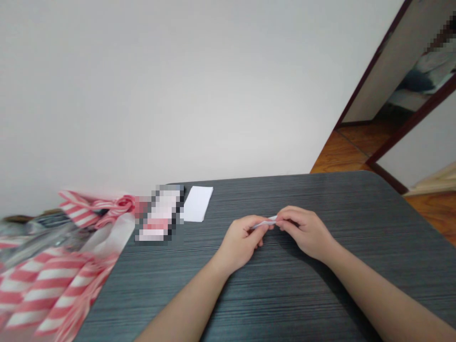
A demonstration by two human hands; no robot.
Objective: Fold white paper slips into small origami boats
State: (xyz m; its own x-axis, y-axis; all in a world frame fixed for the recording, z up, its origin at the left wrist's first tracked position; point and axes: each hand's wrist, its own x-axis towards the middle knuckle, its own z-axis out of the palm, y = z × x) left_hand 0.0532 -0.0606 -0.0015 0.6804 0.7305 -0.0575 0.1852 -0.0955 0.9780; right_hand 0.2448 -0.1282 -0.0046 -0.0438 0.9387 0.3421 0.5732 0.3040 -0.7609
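Observation:
Both my hands meet over the middle of a dark grey striped table [320, 199]. My left hand [242, 242] and my right hand [306, 230] each pinch one end of a small folded strip of white paper [268, 222], held just above the tabletop. Fingers of both hands are curled closed around it. Most of the strip is hidden between my fingertips.
A white sheet of paper [197, 203] lies flat near the table's far left edge, beside a blurred-out object [162, 213]. A red-and-white striped plastic bag [53, 275] sits off the table's left side. A doorway and wooden floor [342, 154] lie to the right.

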